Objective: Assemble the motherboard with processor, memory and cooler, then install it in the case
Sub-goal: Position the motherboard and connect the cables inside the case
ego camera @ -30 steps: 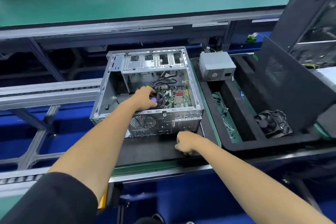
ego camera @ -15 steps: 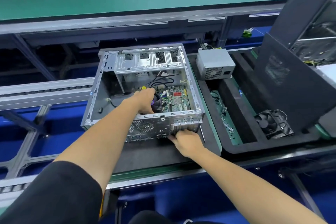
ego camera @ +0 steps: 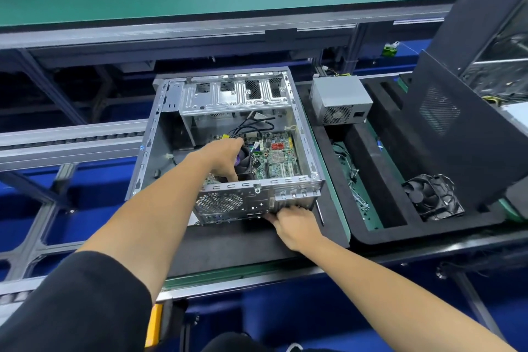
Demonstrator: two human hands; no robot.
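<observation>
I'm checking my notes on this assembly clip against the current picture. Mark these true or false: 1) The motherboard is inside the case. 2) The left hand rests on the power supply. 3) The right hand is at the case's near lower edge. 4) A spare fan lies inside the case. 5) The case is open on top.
1) The motherboard is inside the case: true.
2) False: the left hand reaches into the case, onto the cooler; the power supply stands untouched to the right.
3) The right hand is at the case's near lower edge: true.
4) False: the spare fan lies in the black foam tray beside the case.
5) True.
</observation>
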